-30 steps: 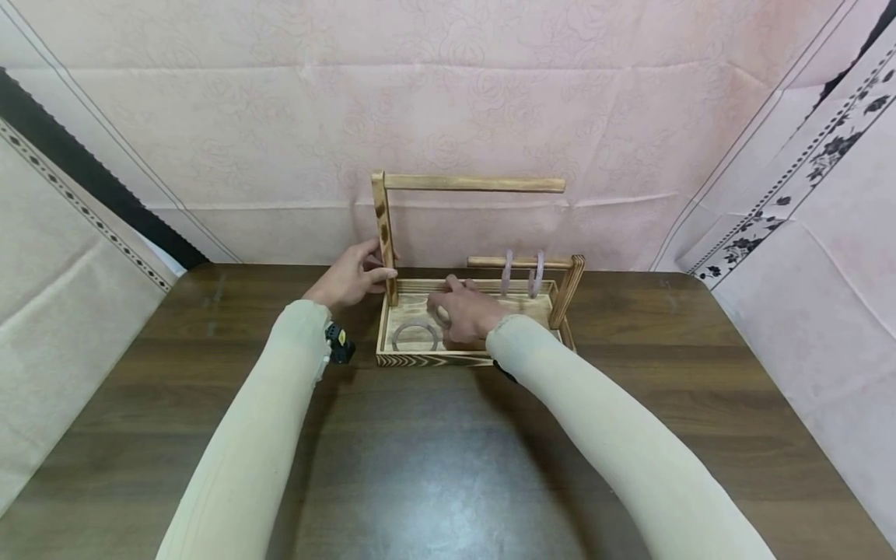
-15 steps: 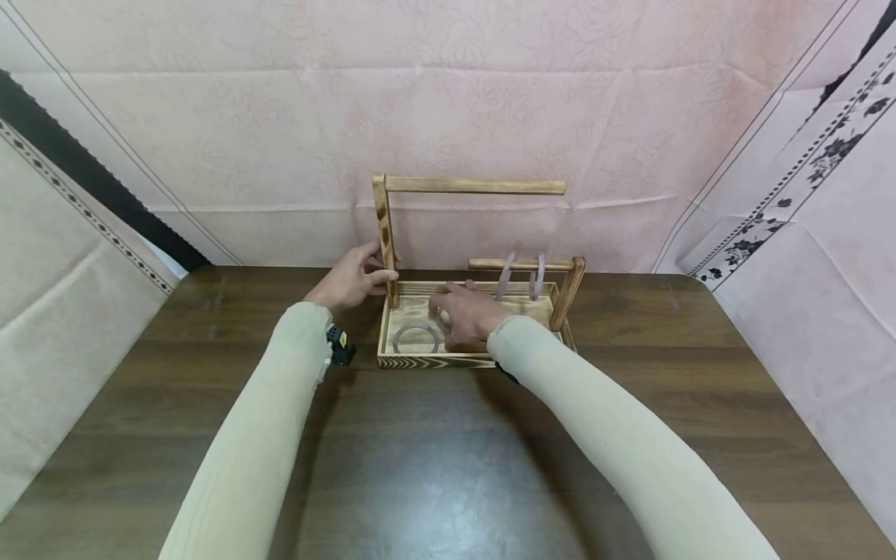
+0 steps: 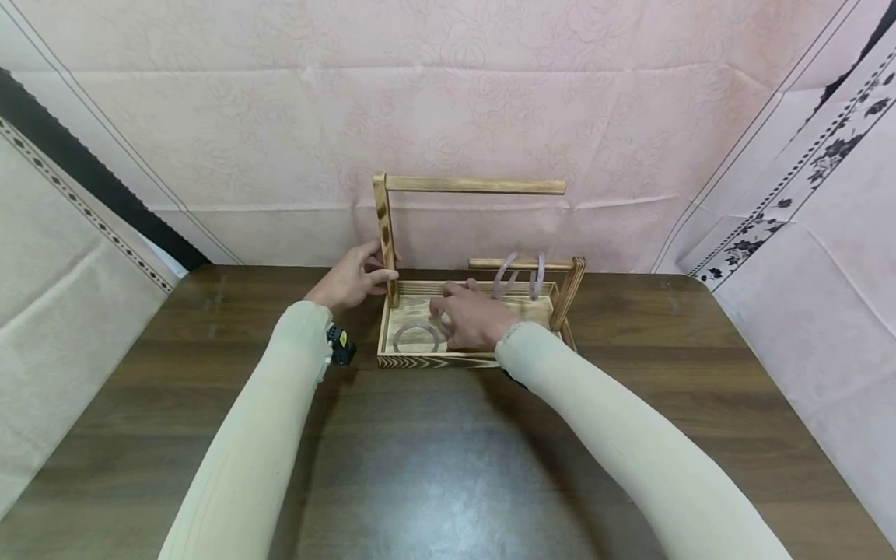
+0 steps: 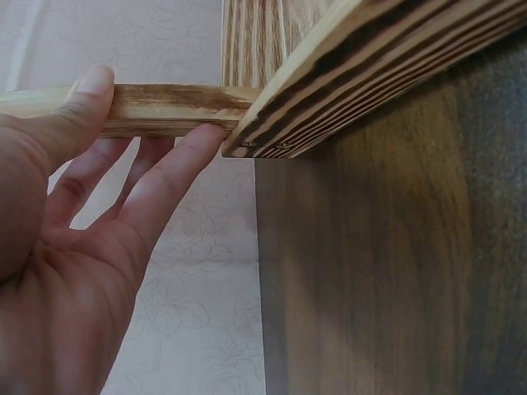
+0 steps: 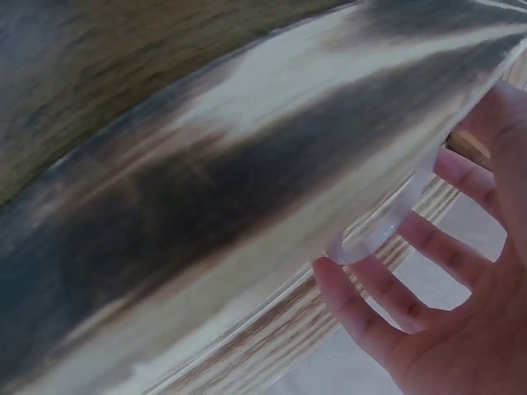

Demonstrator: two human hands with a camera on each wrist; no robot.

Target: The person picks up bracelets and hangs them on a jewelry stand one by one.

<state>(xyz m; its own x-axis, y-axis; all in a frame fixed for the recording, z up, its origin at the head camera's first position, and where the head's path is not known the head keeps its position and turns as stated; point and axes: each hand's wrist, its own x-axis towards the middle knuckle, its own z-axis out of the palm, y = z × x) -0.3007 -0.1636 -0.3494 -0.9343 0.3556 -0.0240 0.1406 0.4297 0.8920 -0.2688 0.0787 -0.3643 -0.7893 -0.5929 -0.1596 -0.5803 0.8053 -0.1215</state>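
Note:
In the head view, a small wooden tray stand [image 3: 425, 361] has a tall left post [image 3: 386, 233] with a long upper bar, and a lower bar [image 3: 483, 264] at right. My left hand [image 3: 352, 278] grips the tall post near its foot, thumb on one side and fingers on the other. My right hand [image 3: 477, 317] reaches into the tray and holds a pale translucent bangle [image 5: 387, 228] at its fingertips, partly hidden by the hand. Another bangle [image 3: 396, 340] lies flat in the tray's left part. Two bangles hang on the lower bar, one tilted [image 3: 500, 281] and one straighter [image 3: 537, 278].
The stand rests on a dark wood-grain table [image 3: 420, 451] near its back edge. A pale pink patterned cloth [image 3: 462, 101] hangs behind it, and light cloths hang at both sides. The upper bar [image 3: 476, 185] reaches out above my right hand.
The left bangle on the lower bar has turned and tilts more. My right hand and forearm have shifted slightly right. My left hand keeps its grip on the post.

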